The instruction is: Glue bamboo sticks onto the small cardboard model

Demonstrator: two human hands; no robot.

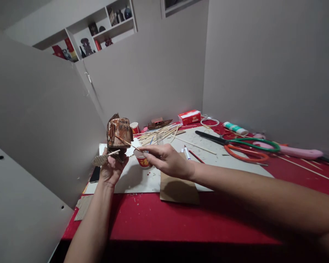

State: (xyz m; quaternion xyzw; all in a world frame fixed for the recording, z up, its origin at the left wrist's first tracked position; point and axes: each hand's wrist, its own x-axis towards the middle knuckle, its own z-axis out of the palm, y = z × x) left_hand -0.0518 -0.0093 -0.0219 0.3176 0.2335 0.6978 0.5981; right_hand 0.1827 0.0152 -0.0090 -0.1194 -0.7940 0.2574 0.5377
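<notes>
My left hand point(113, 171) holds up a brown cardboard model point(124, 137) from below, its fingers wrapped round the base. The model has a rounded, rust-brown painted body with dark lettering, rough corrugated edges, and a leaf-shaped corrugated piece point(101, 160) with a pale stick jutting out at the lower left. Pinched in my right hand point(168, 159) is a thin wooden stick point(130, 144); its darker tip meets the front of the model. Just behind my right fingers, a red-and-white paper cup point(144, 162) stands on the white board point(137, 184).
A brown cardboard sheet point(179, 190) lies under my right forearm. Thin sticks point(159, 136), a small model boat point(159, 123), a red tissue pack point(189, 117) and large scissors point(235, 144) lie farther back on the red tablecloth point(159, 223). Grey walls rise behind and left.
</notes>
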